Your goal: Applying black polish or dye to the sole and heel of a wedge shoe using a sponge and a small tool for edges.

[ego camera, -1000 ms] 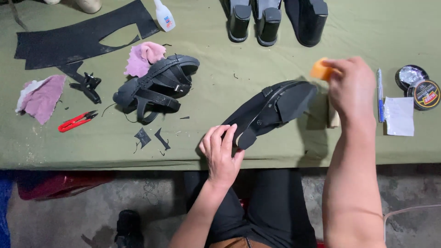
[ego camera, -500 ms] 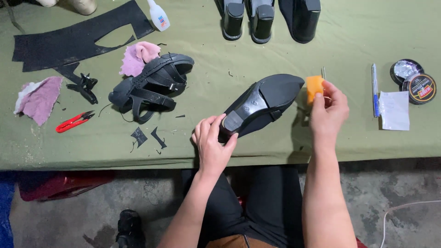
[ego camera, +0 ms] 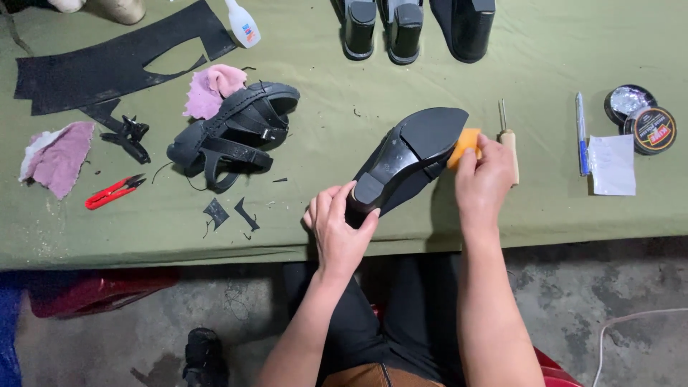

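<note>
A table (ego camera: 545, 57) covered in olive-green cloth is seen from above. On it are laid a black leather offcut (ego camera: 100, 68), two pink rags (ego camera: 61, 154), red snips (ego camera: 111, 192), a black sandal (ego camera: 233, 132), a small glue bottle (ego camera: 242, 23), three upright black heels (ego camera: 405, 29), an awl (ego camera: 509, 143), a pen (ego camera: 581, 132), white paper (ego camera: 613, 165) and two polish tins (ego camera: 641, 118)

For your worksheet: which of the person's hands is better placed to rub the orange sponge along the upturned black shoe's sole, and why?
Right. The right hand already pinches the orange sponge against the black heeled shoe's sole edge, while the left hand grips the heel end, steadying it.
</note>
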